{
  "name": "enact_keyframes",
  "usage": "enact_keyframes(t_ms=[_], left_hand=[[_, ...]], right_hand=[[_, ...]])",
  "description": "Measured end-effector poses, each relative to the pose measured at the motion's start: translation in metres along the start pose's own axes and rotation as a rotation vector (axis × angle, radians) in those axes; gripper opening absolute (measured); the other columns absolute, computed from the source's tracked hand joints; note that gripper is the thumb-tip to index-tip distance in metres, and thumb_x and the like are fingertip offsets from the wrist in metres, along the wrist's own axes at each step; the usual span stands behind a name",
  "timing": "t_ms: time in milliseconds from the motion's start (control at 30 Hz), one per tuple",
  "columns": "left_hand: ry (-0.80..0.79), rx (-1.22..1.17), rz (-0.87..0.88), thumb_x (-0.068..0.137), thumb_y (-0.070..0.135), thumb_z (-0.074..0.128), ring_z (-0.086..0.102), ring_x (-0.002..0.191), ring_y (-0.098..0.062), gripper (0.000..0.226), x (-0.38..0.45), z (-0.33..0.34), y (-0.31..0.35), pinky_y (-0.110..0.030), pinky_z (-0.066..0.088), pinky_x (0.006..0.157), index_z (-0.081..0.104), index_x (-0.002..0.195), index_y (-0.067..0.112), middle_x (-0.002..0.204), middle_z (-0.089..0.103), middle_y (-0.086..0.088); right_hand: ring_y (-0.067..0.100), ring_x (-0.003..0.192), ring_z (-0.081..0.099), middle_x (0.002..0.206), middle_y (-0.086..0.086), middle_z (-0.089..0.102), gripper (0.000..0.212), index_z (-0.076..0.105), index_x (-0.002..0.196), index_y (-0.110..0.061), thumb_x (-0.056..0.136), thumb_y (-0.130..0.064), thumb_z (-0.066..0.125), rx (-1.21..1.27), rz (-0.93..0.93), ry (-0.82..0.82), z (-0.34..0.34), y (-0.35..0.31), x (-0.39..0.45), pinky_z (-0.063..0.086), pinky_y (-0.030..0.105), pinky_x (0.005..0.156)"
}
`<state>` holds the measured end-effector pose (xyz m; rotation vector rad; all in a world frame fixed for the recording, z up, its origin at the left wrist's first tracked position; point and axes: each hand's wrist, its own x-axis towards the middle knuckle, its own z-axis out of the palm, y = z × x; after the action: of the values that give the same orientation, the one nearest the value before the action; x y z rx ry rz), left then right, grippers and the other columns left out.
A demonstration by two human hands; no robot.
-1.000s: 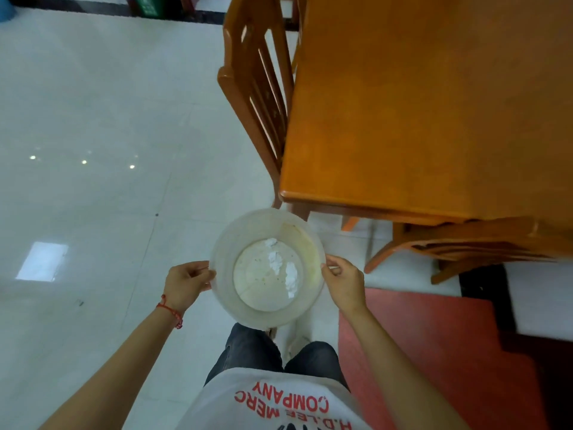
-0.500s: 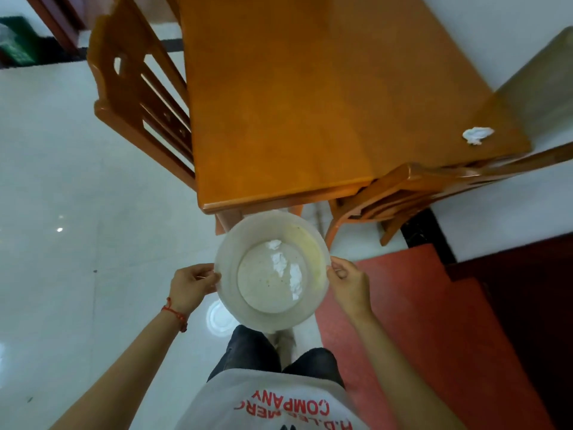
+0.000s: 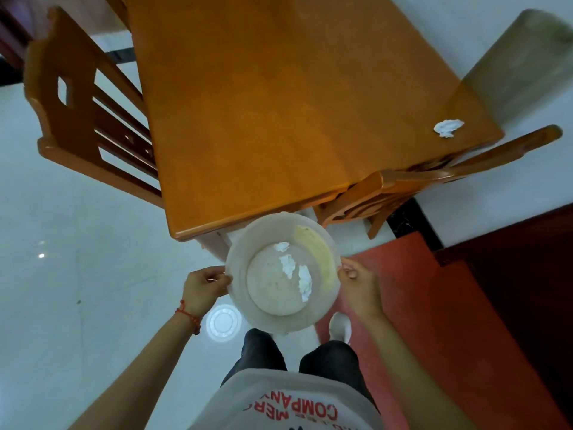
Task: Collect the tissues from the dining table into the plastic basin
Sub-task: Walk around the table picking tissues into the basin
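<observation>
I hold a round translucent plastic basin in front of me, just below the near corner of the wooden dining table. My left hand grips its left rim and my right hand grips its right rim. Crumpled white tissues lie on the basin's bottom. One more crumpled white tissue lies on the table near its right corner, far from both hands.
A wooden chair stands tucked in at the table's left side, another chair at the near right edge. White glossy floor spreads to the left; a red floor area lies to the right.
The view has swung right along the table, bringing the tissue at the right corner into sight. The basin stays held in both hands and now sits closer to the table corner.
</observation>
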<state>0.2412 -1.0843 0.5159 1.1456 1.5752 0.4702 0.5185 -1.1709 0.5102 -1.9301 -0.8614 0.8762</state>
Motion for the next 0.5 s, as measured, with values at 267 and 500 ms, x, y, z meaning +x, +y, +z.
enact_keyframes(t_ms=[267,500], left_hand=[[0.131,-0.056,-0.066,0.081,0.007,0.063,0.065,0.086,-0.033,0.020,-0.007,0.040,0.007,-0.045,0.053,0.086,0.069,0.100,0.004,0.091,0.070,-0.014],[0.295,-0.206,-0.145,0.079,0.000,0.063,0.066,0.075,-0.023,0.016,-0.036,0.088,0.015,-0.038,0.053,0.081,0.070,0.094,0.003,0.090,0.069,-0.010]], right_hand=[[-0.013,0.069,0.060,0.076,-0.013,0.068,0.021,0.069,0.097,-0.015,0.083,-0.004,0.057,-0.070,-0.073,-0.181,-0.029,0.016,0.048,0.041,0.000,0.057],[0.007,0.083,0.062,0.097,0.000,0.069,0.023,0.065,0.109,-0.012,0.086,-0.011,0.057,-0.153,-0.121,-0.360,-0.060,0.015,0.092,0.044,0.011,0.069]])
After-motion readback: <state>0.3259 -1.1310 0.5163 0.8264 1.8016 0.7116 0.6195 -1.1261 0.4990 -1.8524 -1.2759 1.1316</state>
